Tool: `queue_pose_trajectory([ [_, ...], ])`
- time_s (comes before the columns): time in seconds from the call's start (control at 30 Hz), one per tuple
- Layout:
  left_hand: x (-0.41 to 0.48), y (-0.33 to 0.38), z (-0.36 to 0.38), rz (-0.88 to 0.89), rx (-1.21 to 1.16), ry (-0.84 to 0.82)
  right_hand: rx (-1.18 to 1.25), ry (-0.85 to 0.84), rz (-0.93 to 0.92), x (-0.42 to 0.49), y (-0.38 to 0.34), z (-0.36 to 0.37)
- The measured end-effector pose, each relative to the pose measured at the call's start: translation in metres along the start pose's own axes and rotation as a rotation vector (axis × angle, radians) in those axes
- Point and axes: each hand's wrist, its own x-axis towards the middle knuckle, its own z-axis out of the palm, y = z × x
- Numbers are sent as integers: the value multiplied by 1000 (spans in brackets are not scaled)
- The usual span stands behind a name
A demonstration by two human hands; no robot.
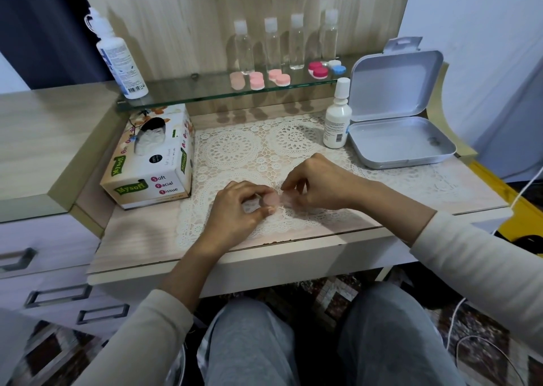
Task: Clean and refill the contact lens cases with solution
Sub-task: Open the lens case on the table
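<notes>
Both hands are working close together over the cream lace doily covering the pale wooden desk. The left hand is curling its fingers and thumb around a small pale pink contact lens case, pinching the round pink cap between the fingertips. The right hand is closing thumb and forefinger on the other end of the same case, a clearer, paler part just beside the pink cap. The case is lying low over the doily with its long axis running left to right between the two hands; whether it is touching the lace is not clear, and its blurred shape is hiding finer detail.

On the glass shelf behind, four clear plastic bottles with white caps are standing upright in a row, and in front of them several more lens cases are sitting: pale pink ones, a red and white one and a blue and white one. A tall white solution bottle with blue print is standing tilted at the shelf's left end. A smaller white bottle is standing on the doily just beside an open grey metal tin, its lid raised. A printed tissue box is resting at the left of the doily.
</notes>
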Motion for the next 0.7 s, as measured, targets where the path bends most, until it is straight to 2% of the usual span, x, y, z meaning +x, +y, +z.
queue_pose_trajectory([
  [0.27, 0, 1, 0, -14, -9, 3, 8, 34, 5, 1, 2, 4],
  [0.47, 0, 2, 0, -11, -6, 13, -171, 42, 54, 5, 1, 6],
  [0.6, -1, 3, -1, -11, -11, 14, -59, -25, -10, 2, -1, -2],
  [0.7, -1, 3, -1, -16, -13, 9, -54, -4, -21, 2, 0, 1],
])
